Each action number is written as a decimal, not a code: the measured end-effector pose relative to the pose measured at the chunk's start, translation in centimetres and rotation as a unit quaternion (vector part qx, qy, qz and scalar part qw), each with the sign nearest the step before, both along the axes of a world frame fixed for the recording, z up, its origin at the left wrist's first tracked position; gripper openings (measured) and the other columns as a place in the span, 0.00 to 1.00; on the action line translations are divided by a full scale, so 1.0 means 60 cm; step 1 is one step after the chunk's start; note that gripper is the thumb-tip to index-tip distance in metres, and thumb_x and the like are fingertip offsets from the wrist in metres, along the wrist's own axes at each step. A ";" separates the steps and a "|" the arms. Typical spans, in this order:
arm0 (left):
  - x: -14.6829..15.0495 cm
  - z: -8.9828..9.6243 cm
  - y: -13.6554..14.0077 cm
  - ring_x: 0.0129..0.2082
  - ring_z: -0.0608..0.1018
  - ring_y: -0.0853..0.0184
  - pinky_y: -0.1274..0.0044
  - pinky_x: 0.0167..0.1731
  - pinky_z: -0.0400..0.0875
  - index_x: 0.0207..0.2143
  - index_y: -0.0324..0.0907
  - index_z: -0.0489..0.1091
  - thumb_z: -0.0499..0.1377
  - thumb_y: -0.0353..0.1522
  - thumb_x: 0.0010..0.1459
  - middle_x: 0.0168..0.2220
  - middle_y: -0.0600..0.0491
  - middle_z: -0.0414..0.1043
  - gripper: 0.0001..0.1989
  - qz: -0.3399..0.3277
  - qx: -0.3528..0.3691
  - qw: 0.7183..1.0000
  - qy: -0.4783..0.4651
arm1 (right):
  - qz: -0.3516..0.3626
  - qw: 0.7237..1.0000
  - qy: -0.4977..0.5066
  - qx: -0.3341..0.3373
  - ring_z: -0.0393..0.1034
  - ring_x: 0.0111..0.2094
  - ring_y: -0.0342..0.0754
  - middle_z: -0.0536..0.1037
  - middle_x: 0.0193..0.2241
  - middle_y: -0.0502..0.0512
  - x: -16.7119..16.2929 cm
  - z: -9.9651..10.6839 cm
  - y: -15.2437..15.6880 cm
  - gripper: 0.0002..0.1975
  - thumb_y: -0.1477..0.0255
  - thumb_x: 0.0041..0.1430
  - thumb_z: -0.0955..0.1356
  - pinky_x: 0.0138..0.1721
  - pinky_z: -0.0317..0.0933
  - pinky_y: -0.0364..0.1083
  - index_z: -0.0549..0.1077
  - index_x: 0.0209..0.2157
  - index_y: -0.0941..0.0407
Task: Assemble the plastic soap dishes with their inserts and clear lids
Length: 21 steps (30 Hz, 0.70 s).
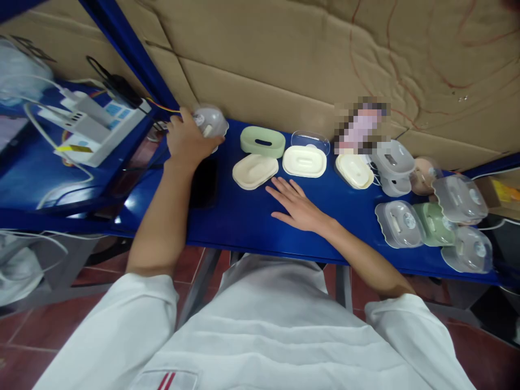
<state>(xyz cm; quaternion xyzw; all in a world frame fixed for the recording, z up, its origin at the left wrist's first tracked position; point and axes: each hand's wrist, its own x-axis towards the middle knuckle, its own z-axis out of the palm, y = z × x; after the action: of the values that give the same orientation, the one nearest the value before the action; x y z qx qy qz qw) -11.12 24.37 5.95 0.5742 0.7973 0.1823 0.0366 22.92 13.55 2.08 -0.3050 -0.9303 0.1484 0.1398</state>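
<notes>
At the back left of the blue table, my left hand (187, 140) is curved around a grey soap box (213, 121) with a clear lid. Its thumb lies across the box's front, and the palm hides the lower left part. My right hand (296, 206) rests on the table, fingers stretched out, holding nothing. Just beyond its fingertips lie a cream oval tray (255, 171) and a cream inner dish (304, 161). Behind them are a green oval shell (262, 142) with a slot and a clear lid (311, 142).
Several lidded soap boxes (400, 223) in grey, green and beige crowd the right end. A cream dish (355, 169) sits beside a stacked grey piece (393, 158). A dark flat object (204, 183) lies below my left hand. Power strips (97, 135) stand left; cardboard (260, 65) lines the back.
</notes>
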 end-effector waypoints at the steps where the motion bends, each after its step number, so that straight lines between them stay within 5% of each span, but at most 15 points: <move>1: -0.001 -0.009 0.004 0.71 0.65 0.39 0.56 0.49 0.57 0.70 0.30 0.54 0.45 0.78 0.56 0.66 0.29 0.65 0.65 -0.009 -0.001 1.000 0.001 | -0.003 1.000 0.001 -0.005 0.41 0.82 0.62 0.48 0.81 0.62 0.002 -0.004 0.001 0.38 0.56 0.78 0.64 0.80 0.42 0.72 0.49 0.81 0.49; 6: -0.019 -0.048 0.017 0.80 0.43 0.45 0.52 0.57 0.46 0.58 0.30 0.70 0.40 0.67 0.62 0.62 0.35 0.73 0.52 -0.207 0.114 0.972 -0.004 | -0.004 1.000 0.018 -0.016 0.45 0.81 0.62 0.50 0.81 0.65 0.024 -0.012 0.003 0.36 0.54 0.79 0.63 0.79 0.47 0.71 0.53 0.80 0.51; 10: -0.019 -0.038 0.012 0.81 0.36 0.54 0.53 0.60 0.43 0.60 0.34 0.71 0.39 0.63 0.63 0.60 0.41 0.77 0.47 -0.324 0.183 0.928 0.007 | -0.005 1.000 0.018 -0.021 0.50 0.80 0.63 0.54 0.79 0.67 0.030 -0.013 0.000 0.34 0.54 0.79 0.63 0.79 0.50 0.70 0.59 0.78 0.54; 15: 0.066 0.017 -0.037 0.73 0.61 0.50 0.53 0.54 0.55 0.64 0.35 0.69 0.43 0.61 0.69 0.62 0.39 0.74 0.43 -0.237 0.132 0.962 0.021 | -0.011 0.999 0.023 -0.026 0.54 0.79 0.63 0.60 0.77 0.68 0.031 -0.011 0.002 0.33 0.53 0.78 0.64 0.78 0.53 0.71 0.63 0.76 0.53; 18: 0.136 0.031 -0.078 0.56 0.79 0.52 0.58 0.53 0.67 0.53 0.40 0.76 0.47 0.50 0.73 0.52 0.41 0.80 0.28 -0.277 0.080 0.957 0.044 | -0.012 0.999 0.028 -0.024 0.56 0.78 0.63 0.63 0.76 0.69 0.031 -0.011 0.003 0.32 0.53 0.78 0.65 0.77 0.54 0.71 0.66 0.74 0.53; 21: 0.180 0.025 -0.112 0.48 0.82 0.47 0.60 0.45 0.73 0.46 0.39 0.78 0.52 0.45 0.73 0.46 0.38 0.80 0.21 -0.309 0.024 0.946 0.099 | -0.010 0.999 0.033 -0.020 0.57 0.78 0.63 0.65 0.75 0.68 0.033 -0.011 0.005 0.30 0.53 0.78 0.64 0.76 0.55 0.71 0.69 0.72 0.54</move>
<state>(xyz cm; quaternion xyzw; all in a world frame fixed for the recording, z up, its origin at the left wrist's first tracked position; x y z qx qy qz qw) -0.32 17.64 7.43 0.8082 0.5759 0.1233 -0.0022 24.92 13.84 1.42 -0.3119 -0.9190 0.1752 0.1659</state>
